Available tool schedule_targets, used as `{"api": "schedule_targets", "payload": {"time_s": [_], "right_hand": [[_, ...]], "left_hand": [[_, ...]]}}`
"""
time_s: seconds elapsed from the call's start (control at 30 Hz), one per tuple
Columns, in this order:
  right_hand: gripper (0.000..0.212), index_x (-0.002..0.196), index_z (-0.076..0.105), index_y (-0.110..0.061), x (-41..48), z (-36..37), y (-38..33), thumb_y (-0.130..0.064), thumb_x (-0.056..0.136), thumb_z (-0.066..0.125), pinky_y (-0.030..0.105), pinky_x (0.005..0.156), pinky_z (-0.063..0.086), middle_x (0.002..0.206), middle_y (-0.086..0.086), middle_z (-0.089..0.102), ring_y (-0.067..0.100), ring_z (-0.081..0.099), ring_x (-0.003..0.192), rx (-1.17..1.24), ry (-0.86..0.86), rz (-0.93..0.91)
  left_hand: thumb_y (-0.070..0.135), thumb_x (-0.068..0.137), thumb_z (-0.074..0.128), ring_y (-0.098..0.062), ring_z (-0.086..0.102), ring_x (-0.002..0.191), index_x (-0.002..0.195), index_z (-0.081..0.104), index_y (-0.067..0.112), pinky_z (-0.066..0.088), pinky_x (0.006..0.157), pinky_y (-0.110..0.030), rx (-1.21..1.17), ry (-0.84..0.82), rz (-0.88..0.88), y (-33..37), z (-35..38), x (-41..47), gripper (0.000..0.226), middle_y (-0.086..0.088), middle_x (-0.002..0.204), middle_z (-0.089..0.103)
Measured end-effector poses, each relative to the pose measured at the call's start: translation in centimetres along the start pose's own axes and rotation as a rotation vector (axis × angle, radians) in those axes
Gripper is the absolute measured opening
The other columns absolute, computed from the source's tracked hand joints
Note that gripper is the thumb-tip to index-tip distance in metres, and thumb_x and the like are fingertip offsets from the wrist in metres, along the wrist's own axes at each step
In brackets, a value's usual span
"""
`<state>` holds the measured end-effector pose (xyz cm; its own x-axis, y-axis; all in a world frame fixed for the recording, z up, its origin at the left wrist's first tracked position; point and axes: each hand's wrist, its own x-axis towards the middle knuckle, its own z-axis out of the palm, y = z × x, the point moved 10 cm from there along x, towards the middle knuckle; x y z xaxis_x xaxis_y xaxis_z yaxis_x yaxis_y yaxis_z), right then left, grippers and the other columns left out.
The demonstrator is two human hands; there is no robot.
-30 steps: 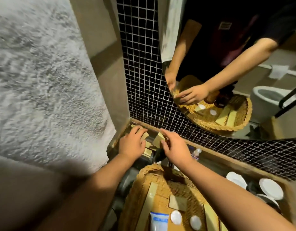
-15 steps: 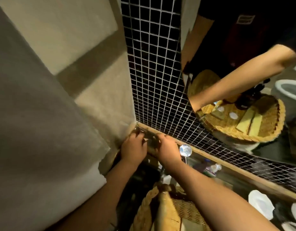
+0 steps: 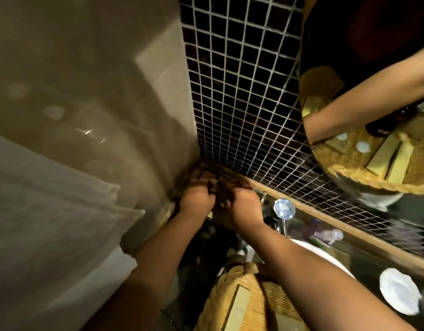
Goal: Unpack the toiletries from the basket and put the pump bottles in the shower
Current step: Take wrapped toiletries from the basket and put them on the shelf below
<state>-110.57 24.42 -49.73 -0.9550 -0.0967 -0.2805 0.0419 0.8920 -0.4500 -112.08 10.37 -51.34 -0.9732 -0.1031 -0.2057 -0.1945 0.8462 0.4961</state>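
Note:
My left hand [image 3: 198,197] and my right hand [image 3: 242,203] are side by side in the corner where the beige wall meets the black mosaic tiles. Their curled fingertips meet on a small tan box [image 3: 213,181], and the dim light hides what lies under them. The woven basket [image 3: 220,299] sits at the bottom under my right forearm, with a long tan box [image 3: 237,309] in it. No pump bottle shows directly. In the mirror [image 3: 349,56] a dark bottle [image 3: 390,121] stands in the reflected basket.
A chrome tap knob [image 3: 284,209] stands just right of my right hand. A clear plastic bottle [image 3: 330,235] lies along the wooden ledge [image 3: 363,244] under the tiles. A white dish [image 3: 399,292] sits at the lower right. A pale towel [image 3: 51,223] hangs on the left.
The view has tilted up and closed in on the corner. Both hands have pushed deeper into it and closed together. Most of the basket has dropped out of the frame.

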Motion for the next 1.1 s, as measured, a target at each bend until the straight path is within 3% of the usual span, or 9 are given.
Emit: {"api": "schedule_targets", "payload": {"time_s": [0.17,0.33,0.43,0.53,0.63,0.73,0.87,1.03,1.1], "right_hand": [[0.026,0.122,0.067,-0.011,1.0,1.6,1.5,-0.012,0.1,0.052,0.028,0.093,0.048,0.122,0.008,0.064,0.022,0.062,0.109,-0.028,-0.059,0.05],[0.028,0.122,0.065,-0.014,1.1,3.5,1.9,-0.015,0.094,0.063,0.023,0.097,0.044,0.125,0.005,0.062,0.018,0.06,0.11,-0.001,-0.151,0.064],[0.031,0.12,0.065,-0.013,0.9,3.8,1.4,-0.015,0.09,0.068,0.021,0.087,0.042,0.122,0.007,0.06,0.021,0.058,0.108,0.033,-0.15,0.025],[0.02,0.11,0.064,-0.013,0.1,4.4,1.5,-0.019,0.091,0.066,0.016,0.069,0.038,0.1,0.004,0.058,0.021,0.059,0.093,0.026,-0.167,0.044],[0.018,0.109,0.064,-0.015,-0.6,4.9,1.2,-0.025,0.095,0.06,0.021,0.076,0.045,0.102,0.003,0.061,0.017,0.056,0.084,-0.062,-0.23,0.028],[0.032,0.125,0.059,-0.017,-1.4,4.7,0.7,-0.032,0.096,0.057,0.027,0.089,0.047,0.121,0.006,0.059,0.023,0.059,0.107,-0.128,-0.229,-0.013],[0.07,0.155,0.023,-0.015,-2.8,5.6,-0.4,-0.037,0.096,0.053,0.046,0.121,0.019,0.158,0.011,0.03,0.029,0.029,0.145,-0.407,-0.298,-0.169],[0.076,0.158,0.003,-0.012,-3.2,5.4,-0.9,-0.04,0.1,0.043,0.048,0.123,-0.002,0.166,0.009,-0.003,0.026,-0.005,0.153,-0.49,-0.293,-0.229],[0.075,0.158,-0.003,-0.01,-2.9,5.8,-0.8,-0.041,0.102,0.037,0.049,0.122,-0.006,0.164,0.01,-0.014,0.028,-0.017,0.15,-0.537,-0.314,-0.22]], "left_hand": [[0.033,0.089,0.06,-0.032,0.042,0.13,0.136,0.051,0.031,0.034,0.106,-0.039,0.14,-0.053,-0.034,-0.4,1.1,2.4,0.048,-0.007,0.152,0.034],[0.038,0.096,0.056,-0.021,0.015,0.147,0.149,0.037,0.035,0.007,0.116,-0.033,0.147,-0.094,-0.044,-2.4,2.8,2.9,0.057,0.001,0.164,0.013],[0.036,0.1,0.052,-0.024,0.031,0.141,0.15,0.036,0.027,0.017,0.114,-0.033,-0.141,-0.01,-0.149,-3.3,2.5,2.7,0.054,-0.006,0.159,0.029],[0.035,0.101,0.052,-0.031,0.041,0.134,0.147,0.04,0.026,0.028,0.11,-0.041,-0.092,-0.034,-0.131,-3.3,2.7,2.7,0.049,-0.011,0.154,0.036],[0.019,0.091,0.06,-0.038,0.039,0.135,0.15,0.037,0.026,0.037,0.108,-0.047,0.173,-0.111,0.104,-1.9,3.9,1.4,0.064,-0.01,0.161,0.02],[0.032,0.088,0.055,-0.03,0.037,0.134,0.152,0.03,0.035,0.038,0.105,-0.046,0.365,-0.133,0.073,-2.7,5.0,-0.3,0.068,-0.004,0.161,0.019],[0.042,0.09,0.051,-0.027,0.05,0.123,0.131,0.058,0.021,0.034,0.102,-0.043,0.606,-0.108,0.195,-2.5,6.0,-2.6,0.047,-0.006,0.138,0.055],[0.048,0.097,0.039,-0.027,0.034,0.141,0.145,0.045,0.019,0.01,0.113,-0.048,0.652,-0.084,0.202,-1.9,5.4,-3.0,0.056,-0.005,0.151,0.044],[0.048,0.098,0.034,-0.03,0.015,0.149,0.155,0.026,0.018,0.003,0.115,-0.049,0.658,-0.087,0.221,-1.9,5.1,-3.0,0.064,-0.007,0.162,0.024]]}}
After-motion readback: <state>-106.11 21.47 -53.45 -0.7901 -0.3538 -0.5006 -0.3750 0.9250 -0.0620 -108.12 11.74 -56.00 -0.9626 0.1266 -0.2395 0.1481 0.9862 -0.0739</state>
